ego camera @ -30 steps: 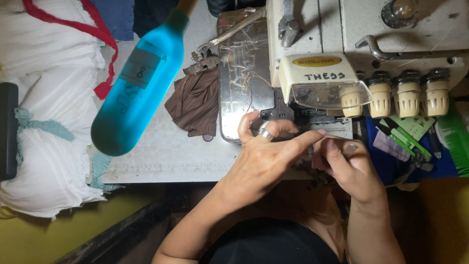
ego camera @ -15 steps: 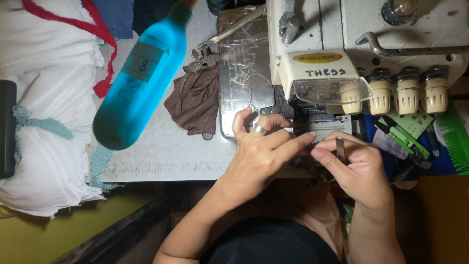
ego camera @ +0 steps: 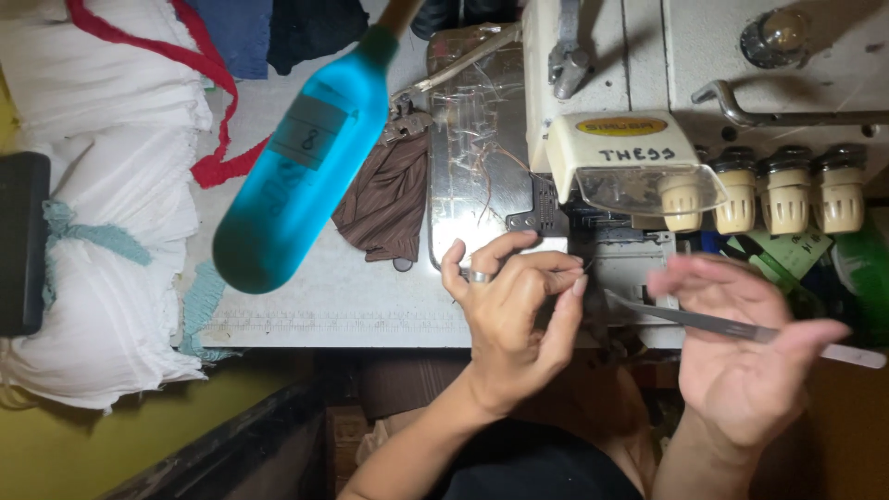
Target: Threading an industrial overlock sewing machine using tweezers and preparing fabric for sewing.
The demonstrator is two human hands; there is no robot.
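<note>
A blue bottle (ego camera: pixel 301 181) is lying tilted at ten o'clock, beside brown cloth (ego camera: pixel 384 199) and white fabric (ego camera: pixel 102 213); its contents are not showing. At twelve o'clock the sewing machine (ego camera: pixel 648 102) is looming. Your left hand (ego camera: pixel 509 319) is pinching fingertips at the machine's front, thread unclear. Your right hand (ego camera: pixel 732 356) is gripping tweezers (ego camera: pixel 704 319), pointing toward nine o'clock.

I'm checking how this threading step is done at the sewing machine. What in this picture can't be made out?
All in the head view:
- Thread at the left hand: too thin to see between the fingertips.
- Tweezers in the right hand: motion-blurred; the tip is unclear.
- Needle area: hidden under the clear guard.
- Brown cloth: partly covered by the blue bottle.
- Sewing machine: cut off by the top edge.
</note>
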